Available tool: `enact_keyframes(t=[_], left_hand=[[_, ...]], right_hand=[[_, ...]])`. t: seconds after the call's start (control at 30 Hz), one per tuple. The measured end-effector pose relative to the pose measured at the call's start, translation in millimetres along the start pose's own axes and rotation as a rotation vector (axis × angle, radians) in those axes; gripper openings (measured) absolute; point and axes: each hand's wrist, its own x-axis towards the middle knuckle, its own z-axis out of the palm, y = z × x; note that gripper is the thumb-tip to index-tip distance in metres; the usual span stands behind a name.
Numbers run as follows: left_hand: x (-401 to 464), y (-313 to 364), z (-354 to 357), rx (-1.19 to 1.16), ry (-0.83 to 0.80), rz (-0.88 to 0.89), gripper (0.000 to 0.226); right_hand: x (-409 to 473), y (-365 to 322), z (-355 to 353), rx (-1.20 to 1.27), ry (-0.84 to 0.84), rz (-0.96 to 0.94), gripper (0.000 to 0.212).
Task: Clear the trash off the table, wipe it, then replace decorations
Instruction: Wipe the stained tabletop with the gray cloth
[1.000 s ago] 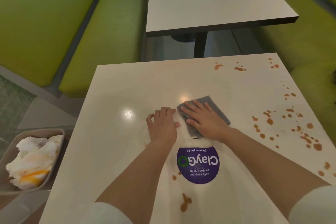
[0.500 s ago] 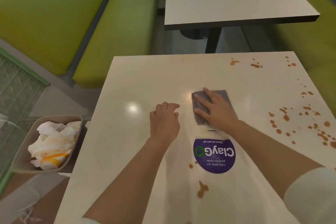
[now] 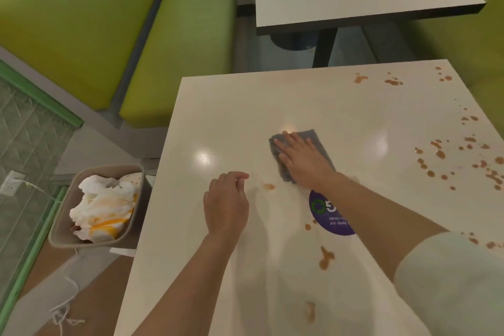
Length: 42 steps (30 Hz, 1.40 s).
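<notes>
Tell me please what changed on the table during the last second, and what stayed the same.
The right hand slid the grey cloth away from the left hand, farther up the table, baring a small brown spot. The left hand stayed resting on the table, holding nothing. The splatter at the right and the trash bin are unchanged.

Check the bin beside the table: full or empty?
Full. The bin is heaped with crumpled white wrappers, stained orange and yellow, reaching about rim level. What lies beneath them cannot be seen.

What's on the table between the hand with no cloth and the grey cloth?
One small brown stain lies between the left hand and the grey cloth; the rest of that stretch is bare table, as the head view shows.
</notes>
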Motion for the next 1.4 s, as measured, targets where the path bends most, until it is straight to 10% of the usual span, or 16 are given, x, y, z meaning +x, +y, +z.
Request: enact_keyframes(t=[0.27, 0.47, 0.67, 0.93, 1.4], left_hand=[[-5, 8, -7, -0.062, 0.021, 0.033, 0.027], [-12, 3, -8, -0.041, -0.009, 0.103, 0.026], [-23, 16, -16, -0.097, -0.056, 0.129, 0.030], [-36, 31, -9, 0.106, -0.280, 0.324, 0.036], [-53, 22, 13, 0.470, -0.457, 0.483, 0.066]], right_hand=[[-76, -83, 49, 0.070, -0.027, -0.339, 0.069], [-57, -68, 47, 0.155, 0.180, 0.026, 0.050], [-85, -110, 58, 0.298, 0.282, -0.110, 0.022], [-156, -16, -3, 0.437, 0.572, 0.293, 0.053], [-205, 32, 43, 0.030, 0.411, 0.596, 0.043]])
